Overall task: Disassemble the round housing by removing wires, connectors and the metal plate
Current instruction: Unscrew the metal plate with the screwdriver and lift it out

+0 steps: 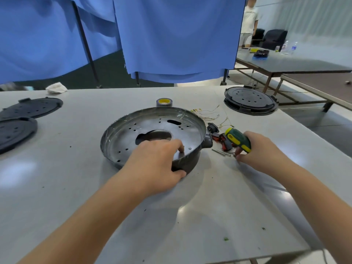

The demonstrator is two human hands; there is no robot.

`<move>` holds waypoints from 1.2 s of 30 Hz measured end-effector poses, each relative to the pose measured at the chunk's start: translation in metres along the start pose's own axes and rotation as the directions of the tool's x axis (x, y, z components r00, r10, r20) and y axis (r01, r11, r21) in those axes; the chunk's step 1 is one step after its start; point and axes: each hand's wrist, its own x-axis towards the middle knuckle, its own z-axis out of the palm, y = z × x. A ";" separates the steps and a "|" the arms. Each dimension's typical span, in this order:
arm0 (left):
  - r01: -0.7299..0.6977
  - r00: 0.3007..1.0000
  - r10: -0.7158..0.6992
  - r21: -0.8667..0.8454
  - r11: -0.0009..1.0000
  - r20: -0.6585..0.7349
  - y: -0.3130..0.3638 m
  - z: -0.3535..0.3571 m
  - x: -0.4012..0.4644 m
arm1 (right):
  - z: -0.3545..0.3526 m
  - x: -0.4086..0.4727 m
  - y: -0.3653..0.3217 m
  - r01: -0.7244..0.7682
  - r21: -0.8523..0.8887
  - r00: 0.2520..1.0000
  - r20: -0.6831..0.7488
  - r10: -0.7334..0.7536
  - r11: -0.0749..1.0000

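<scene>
The round metal housing (158, 126) lies open side up on the grey table (190, 206), its perforated plate with a large centre hole showing inside. My left hand (154, 166) grips its near rim, fingers inside and thumb on the outer wall. My right hand (261, 151) holds a green and yellow screwdriver (239, 139) to the right of the housing, its fingertips down at several loose screws (222, 153). Thin yellow wires (211, 116), a black connector (211, 127) and red and black parts (222, 140) lie beside the housing.
A roll of tape (164, 102) stands behind the housing. Black round covers lie at the far right (250, 101) and at the left (32, 107), (13, 134). A white cloth (56, 87) lies at the table's back edge. Blue curtains hang behind.
</scene>
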 end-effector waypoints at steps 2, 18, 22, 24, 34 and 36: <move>-0.021 1.000 0.021 0.037 0.999 0.013 0.000 0.003 -0.002 | 0.000 0.000 0.000 -0.012 0.001 1.000 0.007 0.012 1.000; -0.050 0.983 0.036 0.078 0.996 0.177 -0.015 -0.015 -0.005 | -0.033 0.017 -0.077 -0.157 0.831 0.986 0.102 0.131 0.534; 0.001 0.954 -0.005 0.017 1.000 0.299 -0.018 -0.028 -0.004 | -0.037 0.028 -0.096 -0.217 0.962 0.961 0.182 0.207 0.164; 0.041 0.924 -0.032 -0.016 0.999 0.380 -0.017 -0.035 0.001 | -0.040 0.033 -0.102 -0.193 0.980 0.965 0.181 0.191 0.044; 0.099 0.940 -0.049 -0.132 0.986 0.339 -0.024 -0.039 0.079 | -0.060 0.081 -0.134 0.120 0.992 0.971 -0.109 0.211 -0.040; 0.097 0.900 -0.074 -0.033 0.995 0.429 -0.025 -0.022 0.084 | -0.053 0.087 -0.142 0.184 0.976 0.961 -0.203 0.186 0.116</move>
